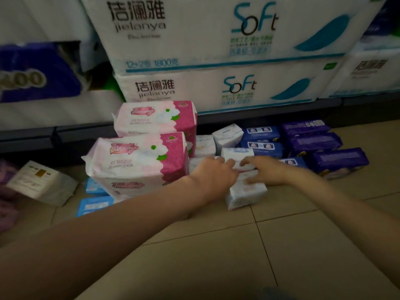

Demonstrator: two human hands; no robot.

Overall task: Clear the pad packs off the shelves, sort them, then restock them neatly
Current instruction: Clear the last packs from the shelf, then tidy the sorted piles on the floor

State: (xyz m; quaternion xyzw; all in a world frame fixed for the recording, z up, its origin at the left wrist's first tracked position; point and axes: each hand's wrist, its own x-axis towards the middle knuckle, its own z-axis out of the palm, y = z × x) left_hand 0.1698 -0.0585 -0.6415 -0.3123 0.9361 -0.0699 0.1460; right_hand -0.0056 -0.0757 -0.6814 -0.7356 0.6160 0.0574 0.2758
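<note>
Pad packs lie in groups on the tiled floor. Two big pink-and-white packs (138, 156) are stacked at centre left. Small white packs (227, 135) sit behind my hands, blue packs (262, 135) and dark purple packs (337, 161) to the right. My left hand (213, 174) and my right hand (265, 172) both rest on top of a small white pack (244, 193) at the front, one on each side, with fingers laid over it. How firmly the fingers curl round it is blurred.
Large white tissue bales (205, 87) fill the low shelf behind the piles. A white pack (41, 182) and light blue packs (95, 204) lie at left, purple ones at the far left edge. Bare beige tiles (281, 245) stretch in front.
</note>
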